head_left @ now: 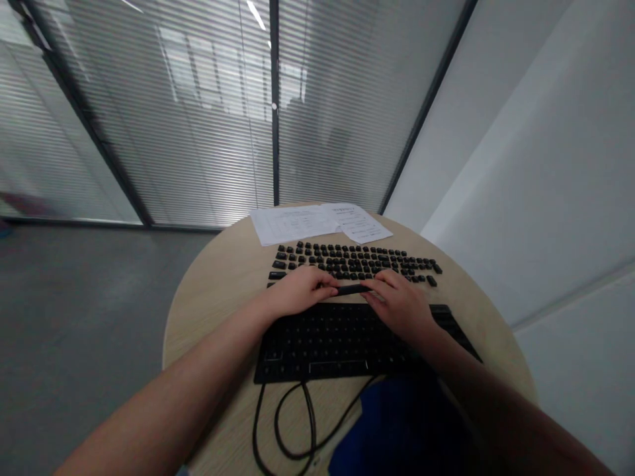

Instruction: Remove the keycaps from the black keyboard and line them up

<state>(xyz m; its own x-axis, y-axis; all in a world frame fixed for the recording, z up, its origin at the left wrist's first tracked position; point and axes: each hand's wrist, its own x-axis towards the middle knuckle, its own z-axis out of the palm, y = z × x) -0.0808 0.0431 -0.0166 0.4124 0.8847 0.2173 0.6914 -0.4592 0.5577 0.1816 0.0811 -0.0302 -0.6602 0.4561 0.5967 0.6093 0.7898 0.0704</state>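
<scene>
Both of my hands pinch a long black spacebar keycap [351,289] between them, just beyond the far edge of the keyboard. My left hand [301,291] has its left end, and my right hand [397,299] has its right end. Below them lies a black keyboard base [337,337] with its keycaps off; an outlined bare slot shows along its near side. Rows of loose black keycaps [342,254] are laid out on the table past my hands, partly hidden by my fingers.
Printed paper sheets [302,223] lie at the far side of the round wooden table [208,291]. A black cable [278,423] loops at the near edge, beside something blue [377,423]. Glass panels with blinds [198,132] stand behind, and a white wall [555,165] rises on the right.
</scene>
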